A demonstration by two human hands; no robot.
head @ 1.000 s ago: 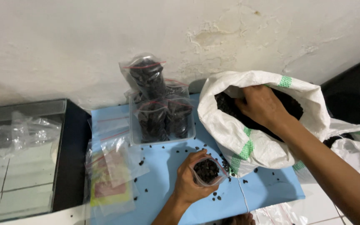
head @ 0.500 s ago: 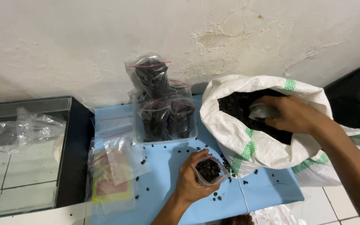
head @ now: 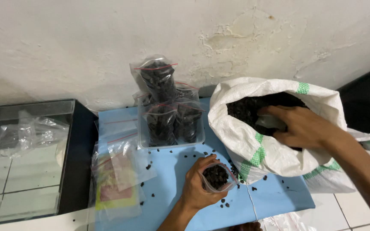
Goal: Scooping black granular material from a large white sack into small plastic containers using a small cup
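Blue table [head: 172,171] against our cracked wall, our left hand [head: 198,188] gripping a bag [head: 216,176] of pellets, our right hand [head: 305,128] in the sack [head: 258,145], fingers curling round a scoop [head: 270,122].

Lighting: soft, even, moderately bright. Shadows: faint, beneath the white sack [head: 275,141] at 4 o'clock. Glare: mild sheen on the glass tank [head: 22,158] at 9 o'clock. Focus: sharp centrally; slight edge softness.

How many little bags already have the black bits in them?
4, maybe more hidden: three filled bags in the clear tray, one open bag in the left hand.
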